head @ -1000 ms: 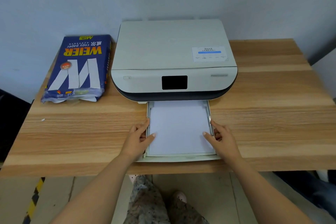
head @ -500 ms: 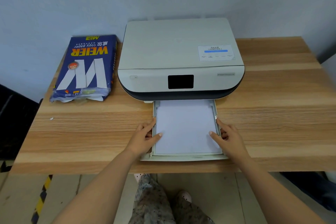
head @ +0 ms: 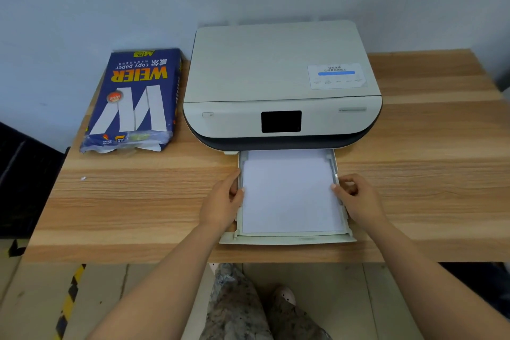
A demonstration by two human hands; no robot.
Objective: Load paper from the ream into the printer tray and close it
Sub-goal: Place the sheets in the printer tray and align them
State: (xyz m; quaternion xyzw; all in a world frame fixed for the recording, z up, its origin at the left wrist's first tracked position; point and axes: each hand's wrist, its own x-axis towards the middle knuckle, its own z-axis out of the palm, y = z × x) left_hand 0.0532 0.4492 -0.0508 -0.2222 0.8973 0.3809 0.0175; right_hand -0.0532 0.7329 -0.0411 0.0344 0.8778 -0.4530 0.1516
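A white printer stands at the back of the wooden table. Its paper tray is pulled out toward me, and a stack of white paper lies flat inside it. My left hand pinches the tray's left side rail, with the thumb tip at the paper's left edge. My right hand pinches the right side rail in the same way, thumb at the paper's right edge. A blue ream of copy paper, its wrapper torn open at the near end, lies left of the printer.
The tray's front lip reaches almost to the table's near edge. A wall runs close behind the printer and ream. Below the table edge are my legs and shoes on the floor, with yellow-black tape at the left.
Both hands have slid a little along the tray's sides toward the printer, and the thumbs have drawn back to the paper's edges. My view has shifted left.
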